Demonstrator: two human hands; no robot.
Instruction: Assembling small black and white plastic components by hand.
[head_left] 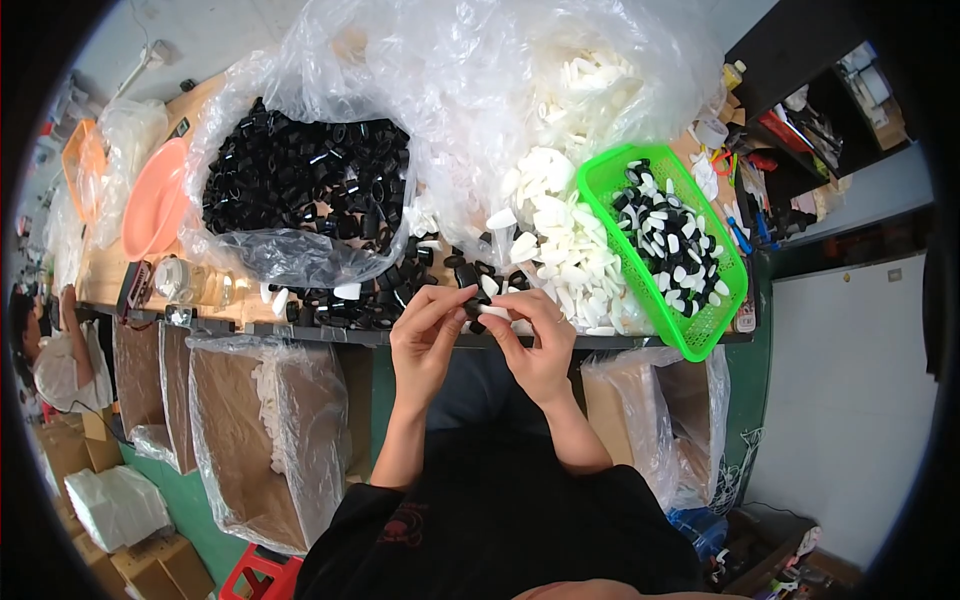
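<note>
Along the worktop's [104, 275] front edge, left hand [425, 330] pinches a black piece [474, 308]; right hand [540, 345] pinches a white piece [494, 312], long axis roughly edge-parallel.

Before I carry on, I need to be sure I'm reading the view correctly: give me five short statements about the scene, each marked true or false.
1. The left hand pinches a black piece and the right hand a white piece. True.
2. The green basket holds white pieces only. False: the green basket holds a mix of black and white pieces.
3. A pink basin is to the left of the clear bag of black pieces. True.
4. The red stool is on the person's right. False: the red stool is on the left, at the picture's lower edge.
5. Loose white pieces lie between the clear bag and the green basket. True.
</note>
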